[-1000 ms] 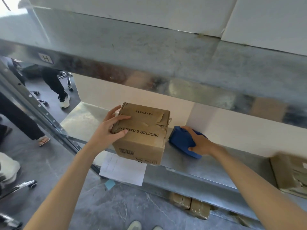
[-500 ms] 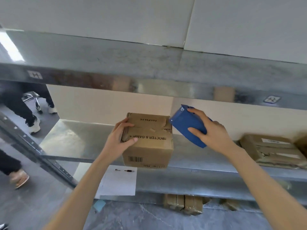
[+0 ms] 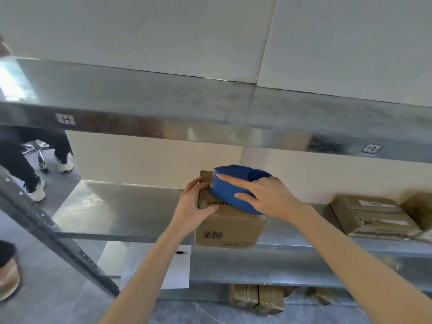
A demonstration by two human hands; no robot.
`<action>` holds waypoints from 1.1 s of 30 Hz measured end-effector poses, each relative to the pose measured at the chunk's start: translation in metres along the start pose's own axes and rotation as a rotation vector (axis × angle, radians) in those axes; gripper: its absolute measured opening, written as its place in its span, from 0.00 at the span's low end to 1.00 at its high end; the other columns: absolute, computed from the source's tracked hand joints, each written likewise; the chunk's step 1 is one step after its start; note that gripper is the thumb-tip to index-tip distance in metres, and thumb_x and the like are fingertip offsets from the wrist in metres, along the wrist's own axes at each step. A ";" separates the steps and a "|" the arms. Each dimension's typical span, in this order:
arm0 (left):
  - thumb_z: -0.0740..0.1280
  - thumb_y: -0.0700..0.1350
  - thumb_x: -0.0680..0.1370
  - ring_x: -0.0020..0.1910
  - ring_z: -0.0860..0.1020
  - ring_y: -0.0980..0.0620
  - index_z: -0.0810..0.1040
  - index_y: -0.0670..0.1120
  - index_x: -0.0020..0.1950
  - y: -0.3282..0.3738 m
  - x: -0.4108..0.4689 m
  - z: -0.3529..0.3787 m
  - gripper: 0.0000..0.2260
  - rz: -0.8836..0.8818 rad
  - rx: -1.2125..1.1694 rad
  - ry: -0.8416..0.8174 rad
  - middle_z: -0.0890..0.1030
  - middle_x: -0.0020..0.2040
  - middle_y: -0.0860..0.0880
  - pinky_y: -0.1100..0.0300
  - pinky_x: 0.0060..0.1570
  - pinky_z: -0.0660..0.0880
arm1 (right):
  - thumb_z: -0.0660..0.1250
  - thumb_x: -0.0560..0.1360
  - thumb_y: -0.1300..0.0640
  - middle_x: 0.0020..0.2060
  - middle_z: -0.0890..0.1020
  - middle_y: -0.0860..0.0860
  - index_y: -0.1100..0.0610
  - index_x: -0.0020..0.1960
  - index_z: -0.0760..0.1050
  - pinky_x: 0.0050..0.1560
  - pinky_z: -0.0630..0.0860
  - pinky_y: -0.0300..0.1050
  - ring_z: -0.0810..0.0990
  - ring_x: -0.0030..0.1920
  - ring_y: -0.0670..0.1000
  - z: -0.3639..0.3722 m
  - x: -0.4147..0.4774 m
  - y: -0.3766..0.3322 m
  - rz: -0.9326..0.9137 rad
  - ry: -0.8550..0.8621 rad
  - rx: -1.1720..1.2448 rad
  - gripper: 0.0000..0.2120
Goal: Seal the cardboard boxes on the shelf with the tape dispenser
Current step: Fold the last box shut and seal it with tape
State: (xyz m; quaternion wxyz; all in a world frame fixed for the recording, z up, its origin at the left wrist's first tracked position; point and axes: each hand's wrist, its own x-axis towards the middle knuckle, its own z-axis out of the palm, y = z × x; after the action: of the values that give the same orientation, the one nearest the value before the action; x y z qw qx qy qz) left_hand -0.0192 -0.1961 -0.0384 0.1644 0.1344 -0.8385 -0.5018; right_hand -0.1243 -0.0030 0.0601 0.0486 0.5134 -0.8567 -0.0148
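A brown cardboard box (image 3: 230, 228) with a barcode on its front stands at the front edge of the metal shelf (image 3: 121, 206). My left hand (image 3: 194, 206) grips the box's top left corner, thumb on the lid. My right hand (image 3: 268, 197) holds the blue tape dispenser (image 3: 230, 189), which rests on top of the box near its far left edge and hides most of the lid.
More brown parcels (image 3: 374, 216) lie on the shelf at the right. An upper shelf beam (image 3: 210, 127) hangs close above. Taped bundles (image 3: 257, 298) sit under the shelf on the floor, beside a white paper sheet (image 3: 177, 270). People's legs (image 3: 35, 169) and a diagonal steel upright (image 3: 58, 242) are at the left.
My right hand lifted the dispenser off the shelf, carried it left and set it on top of the box. My left hand kept hold of the box's left corner.
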 end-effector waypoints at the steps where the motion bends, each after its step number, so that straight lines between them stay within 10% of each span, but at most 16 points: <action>1: 0.78 0.45 0.71 0.70 0.67 0.55 0.75 0.49 0.68 -0.001 0.002 -0.002 0.26 -0.004 0.015 -0.008 0.66 0.73 0.54 0.59 0.68 0.66 | 0.50 0.84 0.44 0.25 0.65 0.46 0.31 0.72 0.33 0.31 0.69 0.46 0.63 0.26 0.47 0.001 0.000 0.001 -0.011 0.003 0.002 0.28; 10: 0.74 0.51 0.74 0.69 0.70 0.59 0.80 0.55 0.61 0.006 0.013 -0.033 0.16 0.049 0.013 -0.087 0.76 0.67 0.57 0.59 0.70 0.65 | 0.62 0.75 0.32 0.28 0.72 0.46 0.26 0.73 0.43 0.36 0.73 0.44 0.69 0.29 0.47 -0.006 0.003 0.009 0.028 0.059 0.034 0.34; 17: 0.69 0.37 0.79 0.60 0.79 0.61 0.81 0.56 0.56 0.042 0.037 -0.064 0.14 0.070 -0.153 -0.056 0.83 0.57 0.58 0.59 0.64 0.73 | 0.64 0.73 0.35 0.21 0.54 0.45 0.36 0.74 0.61 0.20 0.62 0.38 0.55 0.21 0.46 -0.018 -0.001 0.006 -0.167 0.203 0.035 0.31; 25: 0.60 0.29 0.80 0.59 0.79 0.65 0.75 0.45 0.70 0.072 0.034 -0.069 0.21 0.069 -0.171 -0.405 0.79 0.64 0.53 0.66 0.57 0.76 | 0.58 0.76 0.35 0.20 0.57 0.48 0.35 0.76 0.56 0.20 0.65 0.42 0.56 0.23 0.48 -0.019 -0.003 0.002 -0.198 0.225 0.033 0.30; 33: 0.65 0.29 0.77 0.52 0.82 0.55 0.81 0.45 0.59 0.063 0.036 -0.067 0.16 0.105 -0.142 -0.296 0.84 0.56 0.46 0.64 0.50 0.77 | 0.59 0.77 0.37 0.22 0.57 0.46 0.38 0.75 0.59 0.20 0.63 0.41 0.56 0.23 0.47 -0.023 -0.008 0.000 -0.243 0.211 0.054 0.28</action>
State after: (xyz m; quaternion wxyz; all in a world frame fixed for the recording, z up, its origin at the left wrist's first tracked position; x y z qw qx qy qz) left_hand -0.0283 -0.2344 0.0518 0.0742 0.0029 -0.8218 -0.5650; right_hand -0.1178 0.0046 0.0823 0.1223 0.6130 -0.7785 0.0562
